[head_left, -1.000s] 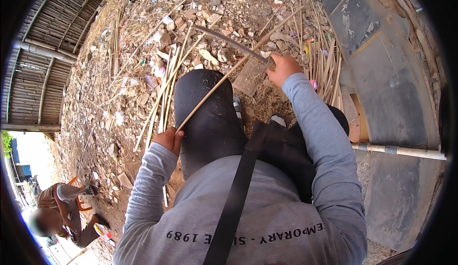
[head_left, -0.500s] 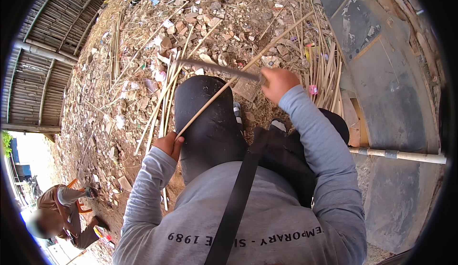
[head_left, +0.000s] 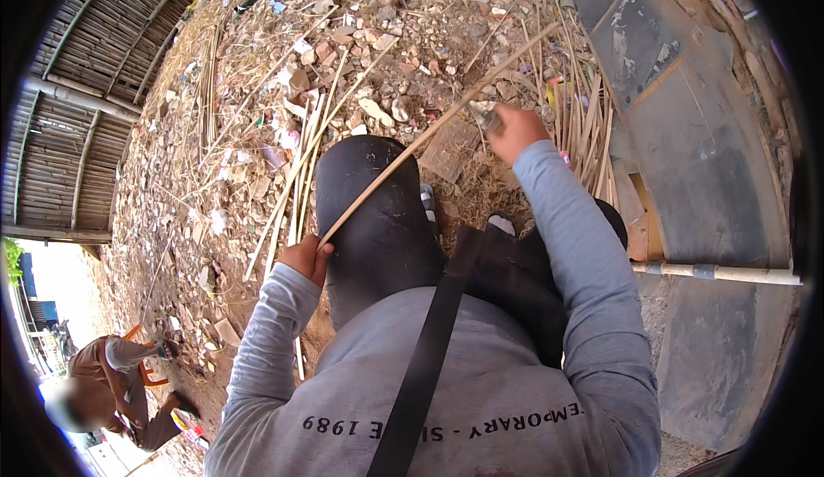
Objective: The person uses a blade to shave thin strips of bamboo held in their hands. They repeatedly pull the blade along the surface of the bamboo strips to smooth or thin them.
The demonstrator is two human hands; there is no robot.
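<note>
A long, thin bamboo strip (head_left: pixel 390 168) lies slantwise across my dark-trousered thigh (head_left: pixel 365 168) and reaches out over the ground, up and to the right. My left hand (head_left: pixel 306 260) is closed round its near end. In my right hand (head_left: pixel 518 133), just right of the strip, is the handle of a knife (head_left: pixel 487 119). Its blade looks short and blurred from this angle, close to the strip; whether the two touch, I cannot tell.
Several split bamboo strips (head_left: pixel 302 164) lie left of my knee, and more (head_left: pixel 592 125) are piled at the right. Rubble and litter (head_left: pixel 378 35) cover the ground. Dark panels (head_left: pixel 708 159) and a pole (head_left: pixel 730 273) stand right. A person (head_left: pixel 120 382) sits at lower left.
My right hand has turned and shifted slightly right, and the knife's long blade, which crossed the strip before, now appears foreshortened beside it. My left hand keeps its hold on the strip.
</note>
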